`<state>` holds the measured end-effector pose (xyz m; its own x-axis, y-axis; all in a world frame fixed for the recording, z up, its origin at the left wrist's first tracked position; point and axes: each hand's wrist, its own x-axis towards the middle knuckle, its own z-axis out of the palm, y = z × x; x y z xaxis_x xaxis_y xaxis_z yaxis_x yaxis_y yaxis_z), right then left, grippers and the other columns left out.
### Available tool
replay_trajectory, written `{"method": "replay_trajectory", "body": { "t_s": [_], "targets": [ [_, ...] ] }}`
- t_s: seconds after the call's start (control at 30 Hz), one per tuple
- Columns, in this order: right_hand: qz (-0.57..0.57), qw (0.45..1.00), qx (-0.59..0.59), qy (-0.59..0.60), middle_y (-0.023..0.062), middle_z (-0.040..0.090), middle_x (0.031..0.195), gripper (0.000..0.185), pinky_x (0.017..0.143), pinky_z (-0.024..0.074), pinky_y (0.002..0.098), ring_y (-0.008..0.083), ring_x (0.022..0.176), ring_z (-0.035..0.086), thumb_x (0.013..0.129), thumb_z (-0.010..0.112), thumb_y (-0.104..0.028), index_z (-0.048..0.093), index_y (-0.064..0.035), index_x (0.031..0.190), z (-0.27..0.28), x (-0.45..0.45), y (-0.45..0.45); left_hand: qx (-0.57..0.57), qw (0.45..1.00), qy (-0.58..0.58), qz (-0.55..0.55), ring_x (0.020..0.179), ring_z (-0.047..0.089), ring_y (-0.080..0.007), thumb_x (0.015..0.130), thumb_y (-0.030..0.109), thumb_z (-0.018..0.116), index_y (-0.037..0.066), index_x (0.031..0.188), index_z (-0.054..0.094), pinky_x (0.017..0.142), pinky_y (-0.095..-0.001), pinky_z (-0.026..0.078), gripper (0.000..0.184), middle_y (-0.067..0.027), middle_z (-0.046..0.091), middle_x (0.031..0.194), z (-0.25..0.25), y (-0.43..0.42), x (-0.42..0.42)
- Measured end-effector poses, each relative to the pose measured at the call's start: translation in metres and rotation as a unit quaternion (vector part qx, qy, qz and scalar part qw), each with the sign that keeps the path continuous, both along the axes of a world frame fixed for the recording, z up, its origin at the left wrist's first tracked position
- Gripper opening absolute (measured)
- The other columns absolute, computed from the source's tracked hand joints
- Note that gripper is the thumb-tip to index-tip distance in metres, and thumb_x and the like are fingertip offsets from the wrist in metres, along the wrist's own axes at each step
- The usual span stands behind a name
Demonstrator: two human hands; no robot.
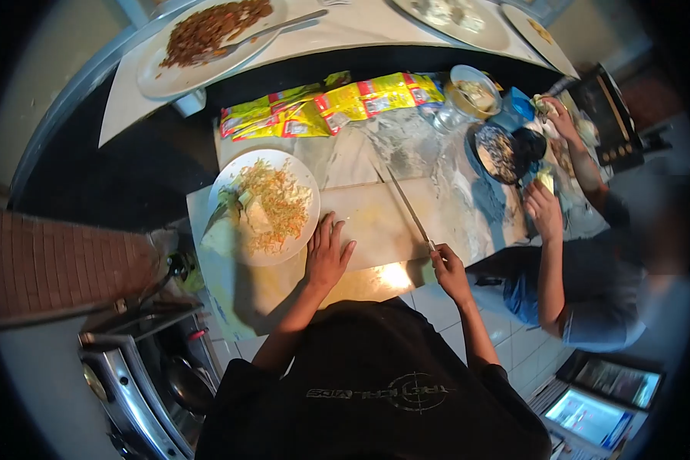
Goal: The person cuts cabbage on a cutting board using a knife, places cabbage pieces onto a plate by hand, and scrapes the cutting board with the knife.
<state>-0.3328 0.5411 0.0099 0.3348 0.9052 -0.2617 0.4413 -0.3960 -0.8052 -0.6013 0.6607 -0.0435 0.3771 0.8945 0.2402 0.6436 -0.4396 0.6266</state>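
My right hand [448, 267] is closed around the handle of a long knife [408, 203], whose blade points up and left over the pale cutting board [360, 234]. My left hand [330, 253] lies with its fingers stretched out on the board, close by the right rim of a white plate [221, 182]. On that plate is a heap of shredded vegetables [280, 195], with paler pieces at its middle and left. The knife blade touches no food that I can make out.
Yellow-red packets [345, 106] line the back of the worktop. At right, a co-worker's hands [544, 211] hold pale green pieces near a dark bowl [497, 153]. A plate of brown food [215, 34] with a fork stands on the shelf. A stove [142, 383] is lower left.
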Motion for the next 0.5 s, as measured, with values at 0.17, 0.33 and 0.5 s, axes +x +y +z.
{"method": "replay_trajectory", "body": {
  "t_s": [0.17,0.33,0.5],
  "targets": [
    [0.067,0.997,0.029,-0.037,0.0111,0.056,0.069,0.02,0.057,0.0426,0.0333,0.0174,0.058,0.051,0.1,0.054,-0.02,0.055,-0.0006,0.103,-0.005,0.005,0.03,0.022,0.994,0.096,0.04,0.136,0.037,-0.0288,0.094,0.035,0.055,0.004,0.132,0.05,0.111,-0.0465,0.027,0.049,-0.0121,0.038,0.147,-0.002,-0.007,0.003],
    [0.146,0.957,0.113,-0.224,0.0223,0.058,0.095,0.019,0.074,0.0445,0.0504,0.0426,0.087,0.057,0.095,0.053,-0.012,0.05,0.0025,0.108,-0.027,0.003,0.045,0.058,0.98,0.167,0.091,0.138,0.035,-0.0252,0.094,0.033,0.055,0.005,0.131,0.051,0.112,-0.0456,0.026,0.047,-0.0103,0.038,0.149,-0.007,-0.006,0.014],
    [0.147,0.927,0.092,-0.332,0.0259,0.052,0.102,0.025,0.085,0.0423,0.051,0.045,0.094,0.05,0.09,0.052,-0.005,0.048,0.0015,0.114,-0.025,-0.017,0.079,0.061,0.995,0.041,0.062,0.131,0.041,-0.0289,0.092,0.028,0.06,0.004,0.118,0.056,0.107,-0.0477,0.033,0.036,-0.0112,0.046,0.138,0.015,0.0,0.009]
  ]
}}
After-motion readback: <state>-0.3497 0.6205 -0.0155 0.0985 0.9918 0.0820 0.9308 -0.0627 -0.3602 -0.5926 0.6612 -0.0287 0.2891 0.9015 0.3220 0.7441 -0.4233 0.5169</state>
